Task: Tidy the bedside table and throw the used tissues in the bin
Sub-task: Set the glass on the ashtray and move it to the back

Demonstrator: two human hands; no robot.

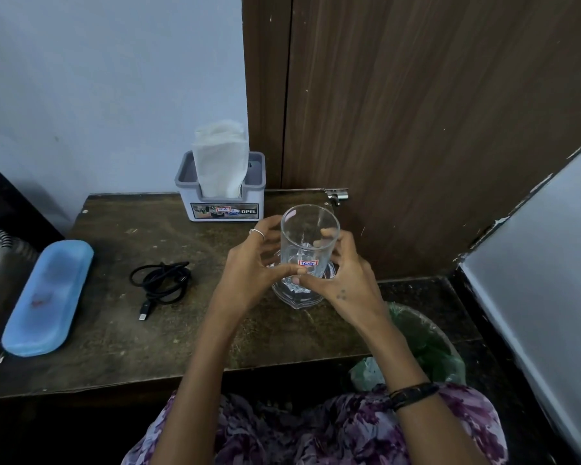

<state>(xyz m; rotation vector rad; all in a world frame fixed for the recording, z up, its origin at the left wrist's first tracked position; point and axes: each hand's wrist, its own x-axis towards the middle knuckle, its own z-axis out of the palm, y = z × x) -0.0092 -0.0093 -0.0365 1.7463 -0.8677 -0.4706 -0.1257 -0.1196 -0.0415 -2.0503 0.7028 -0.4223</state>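
Head view: both hands, left [249, 263] & right [346, 273], cup glass [307, 256] on tabletop [121, 330]; prob. fragile, slippery, so grip mid-body w/ care.

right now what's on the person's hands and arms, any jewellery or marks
Both forearms are bare, with no sleeves in view. The left hand wears a thin silver ring on one of its fingers. The right hand has a small cluster of dark dots on its back, and a dark band circles the right wrist.
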